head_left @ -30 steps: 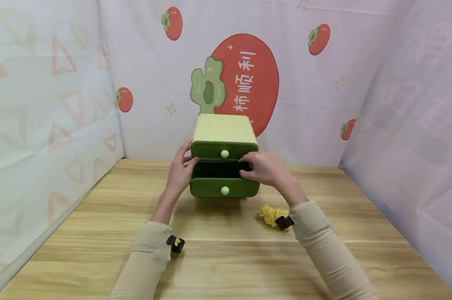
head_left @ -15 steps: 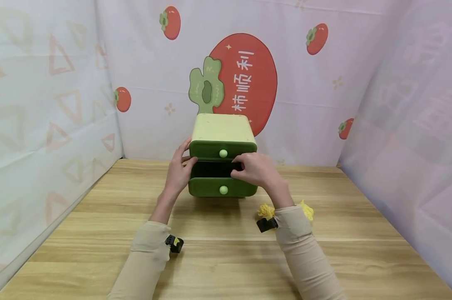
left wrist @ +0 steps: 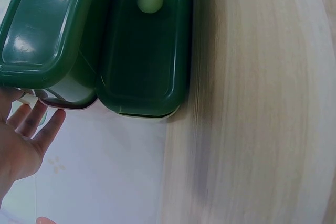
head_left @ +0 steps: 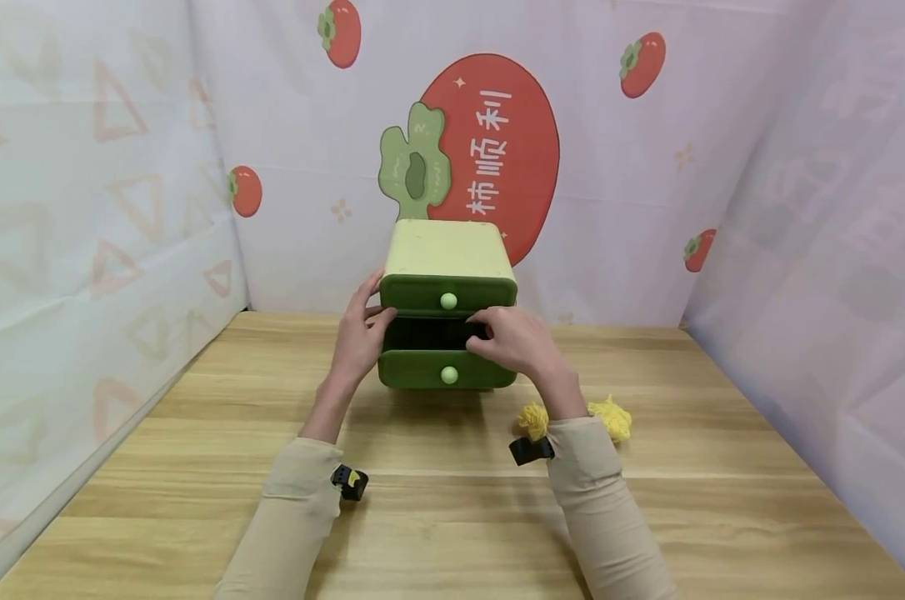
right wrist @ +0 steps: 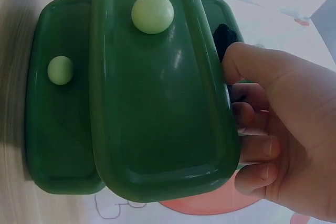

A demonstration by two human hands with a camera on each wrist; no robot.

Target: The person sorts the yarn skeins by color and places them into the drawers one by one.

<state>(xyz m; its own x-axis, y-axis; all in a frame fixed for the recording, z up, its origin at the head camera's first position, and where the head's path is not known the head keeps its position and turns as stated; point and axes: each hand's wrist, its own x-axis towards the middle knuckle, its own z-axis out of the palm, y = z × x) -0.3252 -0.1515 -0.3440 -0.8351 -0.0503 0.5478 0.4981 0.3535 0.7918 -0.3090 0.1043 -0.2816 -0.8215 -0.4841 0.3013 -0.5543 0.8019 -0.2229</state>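
A small drawer cabinet with a cream top and green fronts stands at the back of the table. Its middle drawer is pulled out. My left hand rests at the cabinet's left side, thumb at the front edge; its extended fingers touch the side in the left wrist view. Over the drawer's right part is my right hand, fingers bent. In the right wrist view it pinches a dark fuzzy bundle, largely hidden by the thumb; the head view does not show this bundle.
Yellow yarn bundles lie on the wooden table right of the cabinet, partly behind the right sleeve. In the right wrist view a bottom drawer is pushed in. Printed cloth walls enclose the table's back and sides.
My right hand has shifted slightly left over the drawer, and its forearm swung left, uncovering more yellow yarn. The left hand and cabinet keep their places. The head view has tilted slightly.
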